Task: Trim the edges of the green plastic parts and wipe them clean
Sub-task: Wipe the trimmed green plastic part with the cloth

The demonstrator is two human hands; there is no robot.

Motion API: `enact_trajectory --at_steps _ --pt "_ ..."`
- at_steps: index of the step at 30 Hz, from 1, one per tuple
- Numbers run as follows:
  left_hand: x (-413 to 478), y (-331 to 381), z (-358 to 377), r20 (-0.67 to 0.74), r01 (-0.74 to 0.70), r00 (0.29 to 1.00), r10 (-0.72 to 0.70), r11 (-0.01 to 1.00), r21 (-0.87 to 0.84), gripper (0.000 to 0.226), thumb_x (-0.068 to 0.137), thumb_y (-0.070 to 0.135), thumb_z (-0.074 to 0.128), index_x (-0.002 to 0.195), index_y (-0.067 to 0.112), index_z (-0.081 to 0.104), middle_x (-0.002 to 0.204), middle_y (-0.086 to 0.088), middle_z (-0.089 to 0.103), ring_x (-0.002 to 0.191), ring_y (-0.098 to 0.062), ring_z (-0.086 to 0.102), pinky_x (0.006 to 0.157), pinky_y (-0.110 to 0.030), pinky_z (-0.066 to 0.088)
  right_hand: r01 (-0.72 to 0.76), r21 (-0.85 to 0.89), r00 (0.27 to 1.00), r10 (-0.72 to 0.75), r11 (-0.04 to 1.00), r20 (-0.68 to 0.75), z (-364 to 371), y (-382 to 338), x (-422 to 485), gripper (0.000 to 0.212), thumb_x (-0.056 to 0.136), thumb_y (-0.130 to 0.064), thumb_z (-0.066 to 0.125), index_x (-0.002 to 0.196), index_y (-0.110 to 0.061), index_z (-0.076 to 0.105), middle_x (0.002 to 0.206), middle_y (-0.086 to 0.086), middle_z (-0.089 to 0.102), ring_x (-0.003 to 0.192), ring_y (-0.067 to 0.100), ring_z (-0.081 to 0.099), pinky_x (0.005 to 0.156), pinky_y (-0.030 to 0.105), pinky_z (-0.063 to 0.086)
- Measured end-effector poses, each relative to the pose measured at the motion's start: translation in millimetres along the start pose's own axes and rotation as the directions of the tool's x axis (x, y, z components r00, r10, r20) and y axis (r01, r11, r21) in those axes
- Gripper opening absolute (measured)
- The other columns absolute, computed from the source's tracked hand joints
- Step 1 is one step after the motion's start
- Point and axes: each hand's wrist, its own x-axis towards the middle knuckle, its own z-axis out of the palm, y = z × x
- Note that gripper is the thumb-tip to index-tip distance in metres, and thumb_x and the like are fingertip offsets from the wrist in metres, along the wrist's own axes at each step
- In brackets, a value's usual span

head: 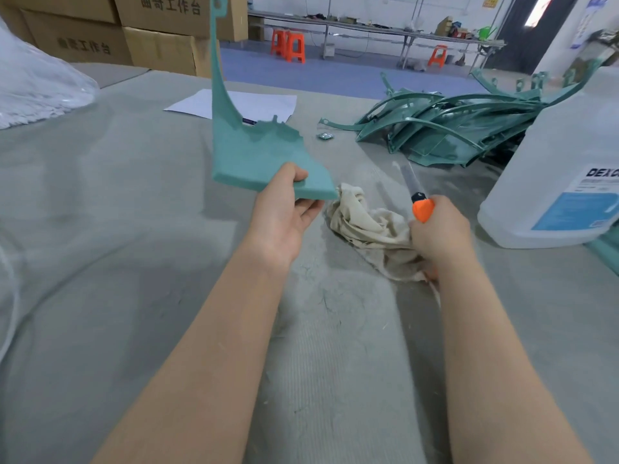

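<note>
Your left hand [284, 209] pinches the green plastic part [248, 152] at its near lower corner, thumb on top, fingers underneath. The part is lifted off the grey table [134, 229] with its broad flat end toward you and its long thin arm standing up and out of the top of the view. Your right hand [438, 229] is fisted round the orange handle of the utility knife [422, 204], blade end pointing away from you. The blade is motion-blurred, so its extension can't be read. The rag [365, 226] lies crumpled on the table between your hands, touching the right one; whether those fingers also catch it I can't tell. This looks like trimming about to start, with knife and part apart. To do it well, shift the left grip back from the edge you mean to cut, since thumb and fingertips sit right on the near edge now. Brace the flat end against the table or hold it firmer, because a corner pinch will probably let the long arm swing. Run the blade shallow along the edge and away from the holding hand, shaving flash rather than digging in. The rag is close for the wipe. The pile of green parts [445, 128] is well off to the far right, with the clear jug [549, 182] in front of it on your right.
</note>
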Motion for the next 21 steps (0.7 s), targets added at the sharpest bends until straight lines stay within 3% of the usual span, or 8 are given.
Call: enact_trajectory --at_steps 3,5,9,12,14,16,18,21 --pt "-2 -1 1 0.032 0.035 0.999 -0.035 0.999 0.000 0.008 0.090 0.005 0.049 0.092 0.011 0.054 0.100 -0.010 0.063 0.087 -0.022 0.065 0.082 -0.032 0.056 -0.063 -0.085 0.998 0.065 0.994 0.020 -2 11 8 0.032 0.088 -0.008 0.053 0.120 -0.006 0.052 0.106 0.015 0.059 0.088 0.031 0.046 0.074 0.033 0.034" --pt "-3 -1 1 0.045 0.059 0.997 -0.059 0.998 0.007 0.007 0.090 0.007 0.049 0.093 0.012 0.053 0.099 -0.009 0.063 0.084 -0.021 0.066 0.082 -0.031 0.055 -0.097 -0.140 0.994 0.103 0.985 0.038 -3 14 10 0.031 0.088 -0.008 0.054 0.118 -0.007 0.054 0.103 0.014 0.058 0.087 0.032 0.047 0.073 0.033 0.037" --pt "-2 0 1 0.028 0.075 0.997 -0.077 0.993 0.088 0.007 0.092 0.014 0.046 0.096 0.017 0.052 0.098 -0.003 0.067 0.085 -0.016 0.067 0.093 -0.032 0.045 -0.103 -0.137 0.995 0.103 0.985 -0.012 1 10 4 0.036 0.096 -0.022 0.049 0.131 -0.012 0.054 0.130 0.018 0.054 0.119 0.038 0.049 0.098 0.041 0.041" --pt "0 0 0 0.007 0.066 0.998 -0.067 0.996 0.053 0.010 0.093 0.014 0.046 0.101 0.015 0.052 0.103 -0.006 0.068 0.096 -0.019 0.067 0.086 -0.028 0.048 0.044 0.018 0.995 -0.042 0.999 -0.092 4 -6 -5 0.042 0.098 -0.039 0.047 0.132 -0.015 0.056 0.136 0.015 0.052 0.125 0.035 0.047 0.105 0.045 0.038" --pt "0 2 0 -0.026 0.044 0.999 -0.044 0.999 -0.022 0.008 0.093 0.010 0.046 0.094 0.012 0.053 0.094 -0.008 0.066 0.092 -0.021 0.065 0.082 -0.026 0.053 0.216 0.076 0.976 -0.214 0.973 -0.039 7 -20 -14 0.048 0.093 -0.049 0.054 0.129 -0.018 0.059 0.132 0.011 0.057 0.124 0.031 0.049 0.105 0.044 0.038" --pt "1 2 0 -0.067 0.016 0.998 -0.020 0.999 -0.050 0.008 0.093 0.007 0.046 0.090 0.008 0.053 0.084 -0.009 0.062 0.082 -0.021 0.064 0.065 -0.022 0.058 0.301 -0.039 0.950 -0.296 0.953 0.101 13 -31 -22 0.052 0.086 -0.055 0.060 0.125 -0.021 0.062 0.128 0.010 0.057 0.123 0.032 0.047 0.103 0.044 0.039" --pt "0 2 0 -0.089 0.016 0.996 -0.019 0.999 -0.031 0.009 0.094 0.008 0.046 0.088 0.008 0.053 0.077 -0.008 0.061 0.073 -0.019 0.062 0.048 -0.016 0.050 0.323 -0.154 0.940 -0.298 0.934 0.164 22 -34 -26 0.041 0.087 -0.047 0.063 0.117 -0.019 0.063 0.117 0.011 0.057 0.119 0.034 0.047 0.097 0.043 0.042" --pt "-2 3 0 -0.044 0.045 0.998 -0.047 0.998 -0.031 0.011 0.094 0.011 0.044 0.093 0.008 0.055 0.082 -0.009 0.064 0.064 -0.016 0.063 0.049 -0.017 0.051 0.359 0.083 0.932 -0.352 0.930 -0.089 21 -36 -25 0.010 0.095 -0.021 0.054 0.092 -0.012 0.052 0.083 0.004 0.051 0.088 0.026 0.050 0.073 0.032 0.036"
